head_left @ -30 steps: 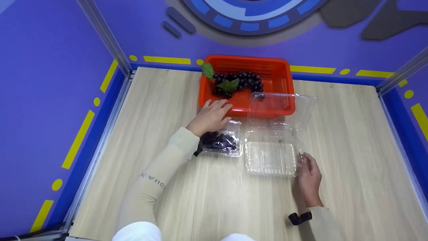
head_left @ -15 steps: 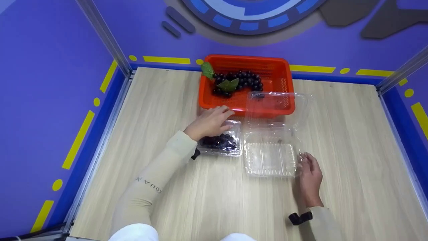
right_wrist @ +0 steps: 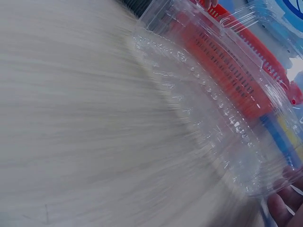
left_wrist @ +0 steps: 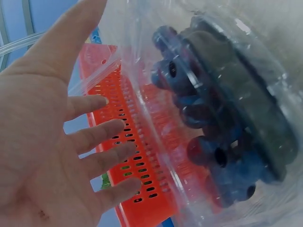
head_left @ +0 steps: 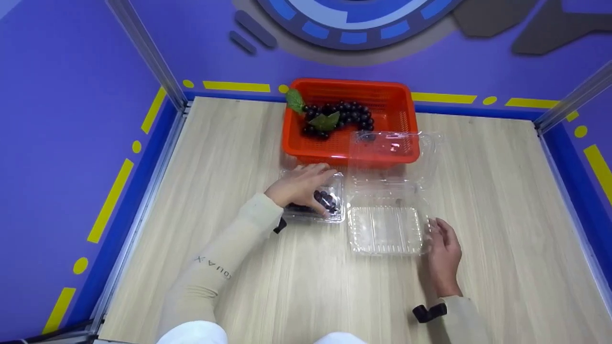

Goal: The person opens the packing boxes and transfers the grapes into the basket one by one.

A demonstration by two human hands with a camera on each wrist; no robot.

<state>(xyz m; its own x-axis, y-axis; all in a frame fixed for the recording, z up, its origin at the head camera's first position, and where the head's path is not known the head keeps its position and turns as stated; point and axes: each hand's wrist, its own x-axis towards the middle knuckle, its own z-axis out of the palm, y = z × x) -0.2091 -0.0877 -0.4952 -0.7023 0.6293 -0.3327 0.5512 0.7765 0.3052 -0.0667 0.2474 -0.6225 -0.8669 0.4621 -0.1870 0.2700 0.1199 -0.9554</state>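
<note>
In the head view my left hand (head_left: 303,186) is spread over a clear lidded box (head_left: 338,210) with dark grapes (head_left: 325,198) inside; the left wrist view shows its fingers (left_wrist: 106,158) apart beside the box's clear wall. Whether they touch the lid cannot be told. To the right lies a clear clamshell (head_left: 386,229) with nothing in it, its lid (head_left: 394,165) raised towards the basket. My right hand (head_left: 442,253) rests at the clamshell's right edge, fingertips (right_wrist: 279,205) against its side, fingers loosely bent.
Behind both boxes stands a red basket (head_left: 292,138) holding a bunch of dark grapes (head_left: 351,114) and green leaves (head_left: 325,122). The clamshell's lid overlaps the basket's front right. Blue panels (head_left: 62,119) wall the table (head_left: 229,143) at the left, back and right.
My left hand has moved back from the basket's front rim and down over the box of grapes, fingers spreading. My right hand has stayed at the clamshell's edge.
</note>
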